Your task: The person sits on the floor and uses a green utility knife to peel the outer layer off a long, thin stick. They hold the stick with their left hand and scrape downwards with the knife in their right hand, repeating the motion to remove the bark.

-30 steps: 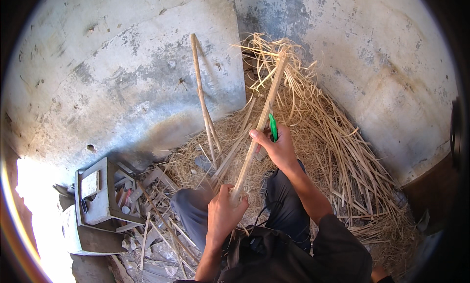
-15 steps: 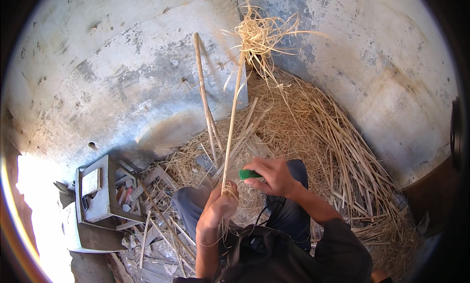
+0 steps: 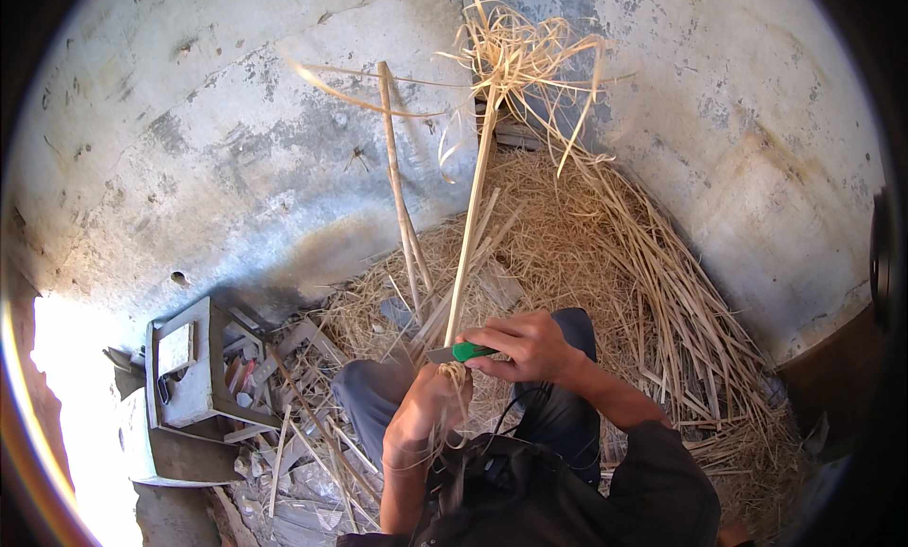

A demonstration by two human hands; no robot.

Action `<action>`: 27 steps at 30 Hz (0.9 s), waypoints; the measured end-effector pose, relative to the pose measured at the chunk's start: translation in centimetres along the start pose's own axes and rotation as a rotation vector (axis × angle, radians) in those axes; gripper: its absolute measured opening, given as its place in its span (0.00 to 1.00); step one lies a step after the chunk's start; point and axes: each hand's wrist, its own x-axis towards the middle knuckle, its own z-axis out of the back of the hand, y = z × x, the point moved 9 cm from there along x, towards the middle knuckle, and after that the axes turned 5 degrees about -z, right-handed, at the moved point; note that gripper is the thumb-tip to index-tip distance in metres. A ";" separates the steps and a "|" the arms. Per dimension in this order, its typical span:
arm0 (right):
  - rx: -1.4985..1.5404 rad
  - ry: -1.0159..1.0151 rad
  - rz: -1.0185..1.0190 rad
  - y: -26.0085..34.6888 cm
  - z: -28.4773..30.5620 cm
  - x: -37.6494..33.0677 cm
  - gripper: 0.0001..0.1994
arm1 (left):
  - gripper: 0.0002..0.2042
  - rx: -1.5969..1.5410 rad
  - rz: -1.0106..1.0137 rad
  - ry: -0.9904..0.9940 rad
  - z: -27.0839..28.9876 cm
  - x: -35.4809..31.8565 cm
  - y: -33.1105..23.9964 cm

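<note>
The left hand (image 3: 424,416) is closed around the near end of a long pale reed stalk (image 3: 470,227). Just right of it, the right hand (image 3: 523,344) grips a green-handled knife (image 3: 465,352) laid against the stalk. The stalk runs upright and away, its frayed strands (image 3: 520,60) spreading at the far end. It looks light, stiff and brittle, best held low. Loose straw (image 3: 653,282) is heaped against the concrete wall (image 3: 218,140).

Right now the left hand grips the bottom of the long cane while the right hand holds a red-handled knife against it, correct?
Not quite: the knife handle is green, not red, as the head view shows. The rest holds: the left hand grips the cane at its lower end, and the right hand holds the knife against it.
</note>
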 end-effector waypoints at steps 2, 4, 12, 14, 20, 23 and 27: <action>0.017 0.001 0.004 0.0 0.0 0.2 0.17 | 0.08 -0.008 0.006 0.004 0.4 0.0 0.4; 0.015 0.009 0.007 0.0 0.2 0.3 0.17 | 0.08 -0.012 0.019 0.006 0.7 0.1 0.6; -0.119 -0.079 -0.029 -0.5 1.8 0.6 0.16 | 0.07 0.015 0.023 -0.064 0.2 0.4 0.3; -0.115 -0.118 -0.095 -1.7 2.9 1.0 0.16 | 0.08 0.048 0.039 -0.051 0.0 0.1 0.4; -0.101 -0.014 0.014 -1.1 1.9 0.5 0.17 | 0.09 0.010 0.066 -0.056 -0.2 0.2 0.7; -0.113 -0.022 0.047 0.0 1.3 0.4 0.16 | 0.07 0.008 0.050 -0.069 -0.2 0.3 0.2; -0.142 -0.027 0.038 0.1 1.3 0.5 0.16 | 0.05 0.012 0.027 -0.070 0.3 0.3 0.2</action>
